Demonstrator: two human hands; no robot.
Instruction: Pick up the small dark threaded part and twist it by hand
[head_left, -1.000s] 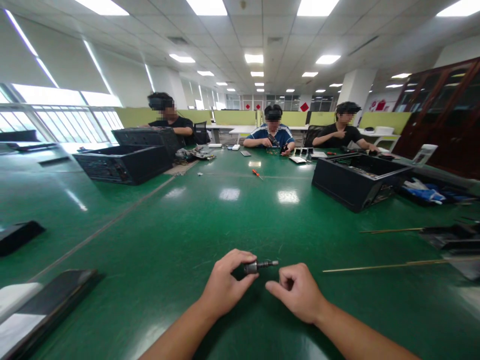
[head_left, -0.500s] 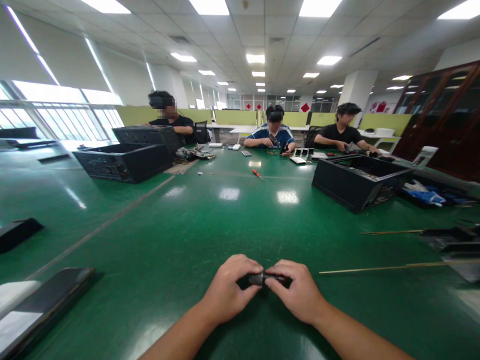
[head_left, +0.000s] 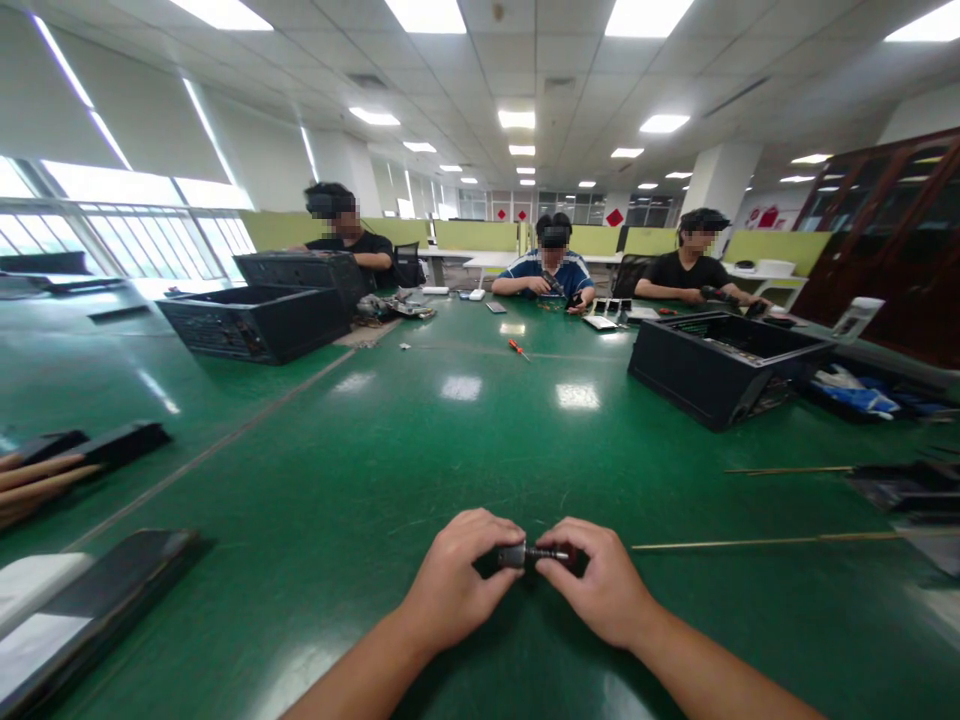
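My left hand (head_left: 459,568) is closed, thumb and fingers pinching a short dark cylinder (head_left: 512,555) low in the middle of the head view. Opposite it, my right hand (head_left: 596,575) grips a thin dark rod (head_left: 551,553) that lies in line with the cylinder and has a light tip. Cylinder and rod appear end to end just above the green tabletop (head_left: 405,460). Fingers cover much of both pieces, so their exact kind cannot be made out.
Black computer cases stand at left (head_left: 259,320) and right (head_left: 724,370). An orange screwdriver (head_left: 516,347) lies ahead. A dark slab-like device (head_left: 127,590) is near left. Another person's hand (head_left: 45,480) reaches in beside black bars. Thin brass-coloured rods (head_left: 720,545) lie right. Three people sit opposite.
My right hand has shifted slightly right, and more of the thin rod shows between my hands. Another person's hand has come in at the left edge by a black bar.
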